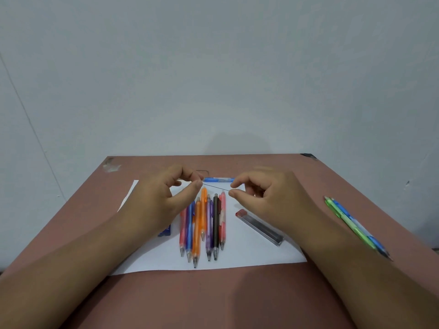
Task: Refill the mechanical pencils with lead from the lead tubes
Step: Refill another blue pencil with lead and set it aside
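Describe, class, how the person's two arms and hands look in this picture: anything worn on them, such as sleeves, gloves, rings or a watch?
Both forearms come in bare from the bottom corners of the picture; no sleeve shows on either. The left hand and the right hand wear no gloves. No ring, watch, bracelet or marking can be seen on the sides that face the camera.

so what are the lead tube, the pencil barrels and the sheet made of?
Lead tube: clear hard plastic by the look, dark leads showing through, red cap. Pencil barrels: tinted translucent plastic, glossy, with metal-looking tips. Sheet: white paper, matte and flat on the table.
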`<state>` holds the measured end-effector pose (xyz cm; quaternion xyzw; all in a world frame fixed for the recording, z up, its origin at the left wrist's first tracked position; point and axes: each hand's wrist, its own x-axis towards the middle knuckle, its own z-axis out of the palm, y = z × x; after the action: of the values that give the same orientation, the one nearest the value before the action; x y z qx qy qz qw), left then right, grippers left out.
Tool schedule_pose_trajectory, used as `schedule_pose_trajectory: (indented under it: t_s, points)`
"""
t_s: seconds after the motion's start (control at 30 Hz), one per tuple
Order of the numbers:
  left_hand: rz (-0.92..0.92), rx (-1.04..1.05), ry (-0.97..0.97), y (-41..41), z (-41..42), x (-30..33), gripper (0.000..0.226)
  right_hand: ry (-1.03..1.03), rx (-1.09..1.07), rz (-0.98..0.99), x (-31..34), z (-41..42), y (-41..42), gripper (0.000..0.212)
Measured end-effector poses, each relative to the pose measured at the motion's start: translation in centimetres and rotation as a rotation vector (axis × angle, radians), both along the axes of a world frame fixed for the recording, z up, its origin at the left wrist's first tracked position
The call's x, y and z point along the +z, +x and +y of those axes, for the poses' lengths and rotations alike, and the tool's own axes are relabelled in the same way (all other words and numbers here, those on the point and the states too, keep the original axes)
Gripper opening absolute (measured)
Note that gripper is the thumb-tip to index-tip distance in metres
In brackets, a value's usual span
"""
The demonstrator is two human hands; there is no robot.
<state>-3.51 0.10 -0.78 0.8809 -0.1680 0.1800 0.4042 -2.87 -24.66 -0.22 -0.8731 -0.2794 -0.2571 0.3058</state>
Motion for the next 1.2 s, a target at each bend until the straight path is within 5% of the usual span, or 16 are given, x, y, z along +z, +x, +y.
schedule_pose_trajectory:
  t_s: [0.3,0.63,0.9,1.2]
  points:
    - [-0.306,-0.079,0.079,-0.2,-0.5,-0.1,0.014,-0.033,0.035,-0.130,-0.5,1.2,0.1,0.011]
    - [-0.413,-0.069,0.098,-0.7,-0.8,0.3,0.015,-0.095,-0.012,-0.280,-0.4,2.0,-0.2,0.012]
    - [-0.115,-0.039,-0.035,-1.0,0.1,1.3,0.040,0.028,-0.032,-0.184,-0.6,1.0,0.6,0.010]
    - [0.110,0.052,0.250,0.2,-0.9,5.2,0.017,0.347,-0.173,-0.059,-0.1,-0.4,0.6,0.012]
